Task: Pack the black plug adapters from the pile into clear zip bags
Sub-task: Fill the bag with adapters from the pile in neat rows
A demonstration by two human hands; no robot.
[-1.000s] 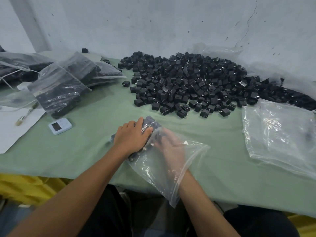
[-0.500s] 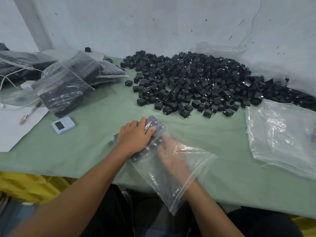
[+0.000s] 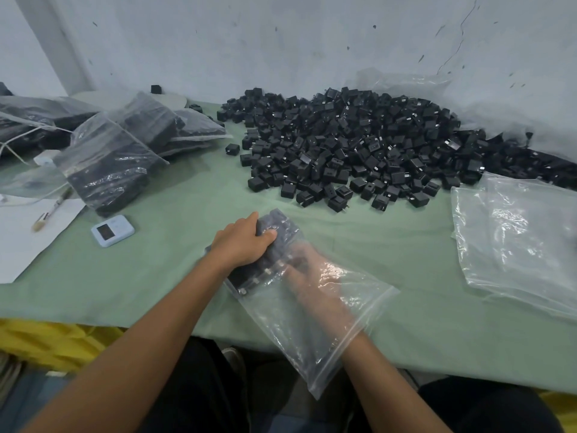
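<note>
I see the left grip, a bare hand, curled over the closed end of the bag, with fingers and thumb clamped through the plastic round a block of adapters stacked inside. The bag lies on the desk near the front edge, and its open mouth hangs past that edge toward the person's lap. The right grip is inside the bag, wrist at the mouth, fingers reaching to the near side of the adapters. It is blurred behind the plastic, so I cannot tell whether it is open or closed on anything. Beyond the bag the pile of loose black adapters spreads across the back of the desk up to the wall, with a few strays at its left fringe. At back left, filled bags lean on one another. At right, empty bags lie flat, just in front of the pile's right end. A small pale device with a dark screen sits left of the left grip, apart from it, and further left a pen lies on white paper
</note>
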